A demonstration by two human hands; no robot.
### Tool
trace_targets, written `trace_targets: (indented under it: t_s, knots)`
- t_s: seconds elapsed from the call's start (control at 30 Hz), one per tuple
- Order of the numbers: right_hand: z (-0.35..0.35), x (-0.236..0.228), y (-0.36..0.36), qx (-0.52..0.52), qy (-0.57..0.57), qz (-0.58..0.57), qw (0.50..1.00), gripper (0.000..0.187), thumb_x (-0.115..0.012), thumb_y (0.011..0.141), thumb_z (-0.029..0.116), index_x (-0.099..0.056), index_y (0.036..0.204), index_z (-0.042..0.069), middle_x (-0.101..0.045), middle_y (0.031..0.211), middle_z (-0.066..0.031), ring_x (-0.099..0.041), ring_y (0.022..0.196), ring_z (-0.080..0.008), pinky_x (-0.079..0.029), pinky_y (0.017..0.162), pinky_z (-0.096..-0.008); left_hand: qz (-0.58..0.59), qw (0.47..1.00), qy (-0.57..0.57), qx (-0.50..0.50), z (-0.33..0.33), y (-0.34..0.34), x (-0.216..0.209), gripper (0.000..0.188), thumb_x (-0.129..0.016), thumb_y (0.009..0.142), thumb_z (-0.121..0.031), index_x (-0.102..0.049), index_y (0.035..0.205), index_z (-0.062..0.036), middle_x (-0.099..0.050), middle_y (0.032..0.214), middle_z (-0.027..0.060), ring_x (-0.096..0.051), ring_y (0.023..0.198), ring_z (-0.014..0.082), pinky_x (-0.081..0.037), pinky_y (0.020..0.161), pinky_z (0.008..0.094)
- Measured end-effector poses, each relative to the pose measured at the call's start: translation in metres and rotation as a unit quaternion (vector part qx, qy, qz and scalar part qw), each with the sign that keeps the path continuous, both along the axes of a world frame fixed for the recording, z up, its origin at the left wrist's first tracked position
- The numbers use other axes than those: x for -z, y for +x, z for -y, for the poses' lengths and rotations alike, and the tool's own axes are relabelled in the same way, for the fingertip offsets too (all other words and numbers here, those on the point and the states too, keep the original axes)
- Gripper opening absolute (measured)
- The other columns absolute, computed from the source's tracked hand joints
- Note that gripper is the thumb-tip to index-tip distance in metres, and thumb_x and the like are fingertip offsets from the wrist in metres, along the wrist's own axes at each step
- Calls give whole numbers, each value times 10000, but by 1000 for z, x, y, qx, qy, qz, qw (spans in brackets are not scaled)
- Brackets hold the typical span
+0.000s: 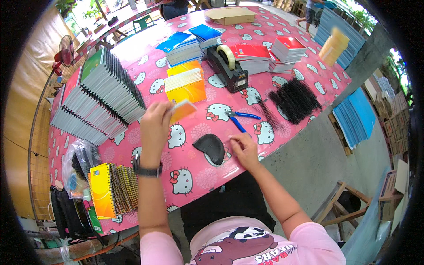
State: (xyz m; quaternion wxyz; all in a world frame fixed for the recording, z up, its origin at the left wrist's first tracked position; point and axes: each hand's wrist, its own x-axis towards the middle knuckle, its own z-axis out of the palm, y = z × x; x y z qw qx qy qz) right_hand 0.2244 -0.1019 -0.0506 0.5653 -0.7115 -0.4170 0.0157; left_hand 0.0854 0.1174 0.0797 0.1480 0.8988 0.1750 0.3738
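My left hand [157,115] pinches a small yellow-orange notebook [183,111] at its near left corner, above the table. It is slightly blurred, and no coil shows on it. Just beyond stands a stack of similar yellow notebooks [187,90]. My right hand [245,151] is at the table's near edge, its fingers curled together; what they hold, if anything, is too small to make out. Close beyond those fingers lie blue-handled pliers [240,119]. Left of the hand is a black half-round pouch [210,149]. A black binding coil [267,112] lies right of the pliers.
Black coils [295,100] are heaped at right. A tape dispenser [229,70] stands beyond the pliers, near blue notebooks [182,53] and red notebooks [251,59]. Tall coil-bound stacks [95,97] and bound yellow notebooks [104,190] occupy the left side of the pink table [194,165].
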Motion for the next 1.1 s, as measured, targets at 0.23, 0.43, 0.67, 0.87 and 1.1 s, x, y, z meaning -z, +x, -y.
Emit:
trace_targets:
  t_s: [0.23, 0.43, 0.67, 0.87, 1.1]
  knots:
    - [24, -22, 110, 158, -99, 206, 961, 153, -617, 742, 44, -638, 893, 29, -608, 875, -122, -552, 847, -289, -461, 718, -388, -48, 991, -118, -38, 102, -81, 45, 133, -615, 754, -38, -618, 886, -35, -586, 862, 125, -563, 838, 301, -439, 721, 383]
    - [14, -7, 138, 109, -298, 291, 903, 175, -640, 723, 81, -634, 890, 29, -617, 898, -140, -534, 908, -325, -462, 786, -416, -21, 992, -94, -86, 133, -83, 75, 153, -642, 747, -70, -636, 900, -60, -582, 883, 102, -542, 874, 267, -385, 783, 378]
    - [22, -55, 124, 142, -177, 180, 957, 291, -399, 952, 225, -584, 1038, 17, -576, 977, -175, -568, 864, -344, -456, 755, -422, -8, 997, -74, -32, 132, -78, 81, 182, -703, 713, -143, -659, 882, -92, -552, 804, 39, -514, 793, 217, -333, 729, 355]
    - [35, -87, -15, -278, -163, -155, 934, 184, -608, 815, -1, -626, 996, 22, -622, 928, -31, -550, 740, -90, -451, 665, -229, -22, 997, -73, -20, 137, -74, 78, 178, -716, 681, -164, -662, 841, -108, -555, 776, 16, -510, 776, 197, -306, 731, 345]
    - [34, -68, -37, -257, -158, -117, 946, 265, -651, 729, -52, -641, 976, 46, -578, 830, -47, -567, 741, -135, -467, 667, -263, -14, 998, -69, 0, 133, -70, 77, 178, -724, 664, -163, -659, 822, -113, -574, 794, 11, -518, 781, 193, -306, 738, 344]
